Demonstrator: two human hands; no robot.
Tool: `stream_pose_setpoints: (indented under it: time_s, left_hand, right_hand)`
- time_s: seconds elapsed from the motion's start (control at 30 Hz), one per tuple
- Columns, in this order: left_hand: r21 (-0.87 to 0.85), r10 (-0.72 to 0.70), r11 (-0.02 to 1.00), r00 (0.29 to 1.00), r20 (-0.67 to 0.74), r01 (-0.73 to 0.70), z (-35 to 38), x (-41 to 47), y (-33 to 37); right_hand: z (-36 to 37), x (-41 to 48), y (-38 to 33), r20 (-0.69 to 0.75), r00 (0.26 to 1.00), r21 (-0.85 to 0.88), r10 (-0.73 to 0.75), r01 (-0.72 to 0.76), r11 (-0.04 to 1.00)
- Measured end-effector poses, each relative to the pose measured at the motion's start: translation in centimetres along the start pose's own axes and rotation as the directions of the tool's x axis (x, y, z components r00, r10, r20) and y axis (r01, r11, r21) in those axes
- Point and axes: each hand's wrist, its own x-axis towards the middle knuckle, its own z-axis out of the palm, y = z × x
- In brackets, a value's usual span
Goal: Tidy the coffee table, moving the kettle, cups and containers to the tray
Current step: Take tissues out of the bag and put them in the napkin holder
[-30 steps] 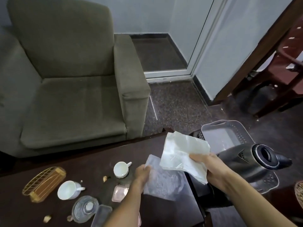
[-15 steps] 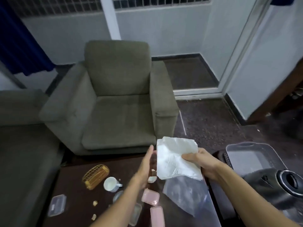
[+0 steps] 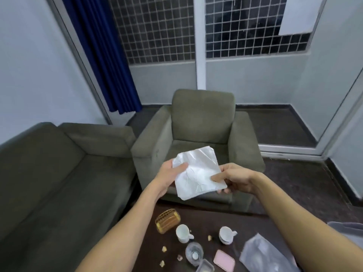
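Note:
Both hands hold a white folded plastic bag (image 3: 198,171) up in front of me, above the dark coffee table (image 3: 253,224). My left hand (image 3: 170,173) pinches its upper left corner and my right hand (image 3: 231,178) grips its lower right edge. Down on the table stand two white cups (image 3: 182,232) (image 3: 225,234), a round clear glass lid (image 3: 194,254), a pink container (image 3: 224,263) and a clear container (image 3: 205,267). The grey tray (image 3: 345,225) shows only as a sliver at the right edge. The kettle is out of view.
A golden wire holder (image 3: 168,222) lies at the table's far left. A clear plastic bag (image 3: 263,254) lies at the table's right. Small crumbs are scattered on the table. A green armchair (image 3: 198,134) stands behind the table and a sofa (image 3: 59,173) to the left.
My view has tilted up, so the kettle and most of the tray left the frame. Both hands rose with the white bag, and my left hand has taken hold of its corner.

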Motion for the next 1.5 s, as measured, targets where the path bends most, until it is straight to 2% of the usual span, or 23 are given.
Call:
stream_pose_setpoints:
  time_s: [0.07,0.17,0.33,0.5,0.8,0.9,0.97,1.07,1.2,1.3,1.37,1.5]
  left_hand:
    - [0.048,0.012,0.999,0.999,-0.034,-0.01,-3.6,0.0,0.6]
    - [0.105,0.019,0.994,1.0,0.011,-0.02,-8.7,0.2,0.7]
    - [-0.016,0.016,1.0,0.997,0.074,-0.015,-14.4,0.9,0.2]
    - [-0.188,-0.039,0.981,0.997,0.068,0.051,-17.5,1.8,-1.6]
    - [-0.405,-0.324,0.845,0.937,0.13,0.349,-18.7,3.2,-8.4]
    - [-0.448,-0.383,0.791,0.909,0.166,0.416,-18.5,3.5,-10.3]
    - [-0.459,-0.411,0.769,0.894,0.178,0.445,-18.5,3.6,-11.6]
    - [-0.45,-0.482,0.739,0.86,0.166,0.501,-18.3,4.1,-13.9]
    - [-0.443,-0.604,0.678,0.788,0.121,0.587,-17.6,5.3,-17.5]
    - [-0.458,-0.67,0.622,0.734,0.109,0.636,-16.9,6.4,-20.7]
    - [-0.451,-0.706,0.592,0.7,0.112,0.668,-16.4,7.3,-23.0]
    - [-0.448,-0.76,0.547,0.644,0.089,0.707,-15.7,9.0,-27.8]
  right_hand:
    - [1.6,1.2,-1.4,-0.038,0.998,0.024,-0.041,0.041,0.999]
    - [4.1,2.9,-3.4,-0.141,0.985,0.021,-0.099,0.103,0.994]
    - [8.0,6.0,-5.8,-0.212,0.965,0.044,-0.155,0.168,0.985]
    - [10.4,9.0,-5.5,-0.239,0.966,0.121,-0.095,0.126,0.985]
    - [13.2,12.6,-1.2,-0.407,0.902,0.207,0.145,-0.063,0.976]
    - [13.5,13.7,0.4,-0.393,0.9,0.345,0.19,-0.048,0.938]
    - [13.5,14.3,1.7,-0.337,0.929,0.345,0.153,-0.03,0.938]
    - [13.4,15.5,3.9,-0.238,0.967,0.222,0.091,-0.037,0.974]
    - [13.8,18.5,6.7,-0.291,0.955,-0.085,0.056,-0.084,0.993]
    - [14.2,21.7,9.7,-0.395,0.916,-0.26,-0.066,-0.042,0.965]
    - [14.1,23.9,12.1,-0.445,0.888,-0.37,-0.115,-0.065,0.927]
    - [13.3,27.7,16.4,-0.409,0.895,-0.547,-0.178,-0.084,0.833]
